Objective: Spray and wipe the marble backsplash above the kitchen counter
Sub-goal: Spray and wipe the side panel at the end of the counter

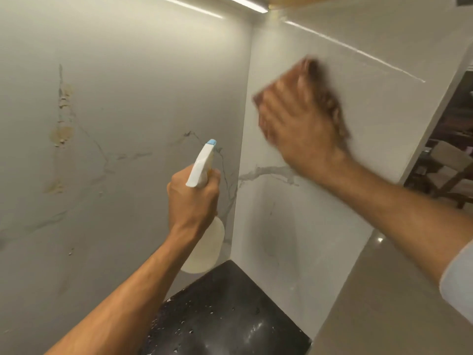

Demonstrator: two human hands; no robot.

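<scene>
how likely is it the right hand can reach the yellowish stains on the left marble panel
Probably yes, but awkwardly: the right hand presses a brown cloth on the right panel, and the left hand gripping the spray bottle is raised between it and the yellowish stains.

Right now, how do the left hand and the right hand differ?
The left hand grips the spray bottle by its neck; the right hand presses a brown cloth flat on the marble backsplash. The left hand sits lower, by the corner; the right hand is higher. The left hand looks sharp; the right hand is motion-blurred. Both are bare.
</scene>
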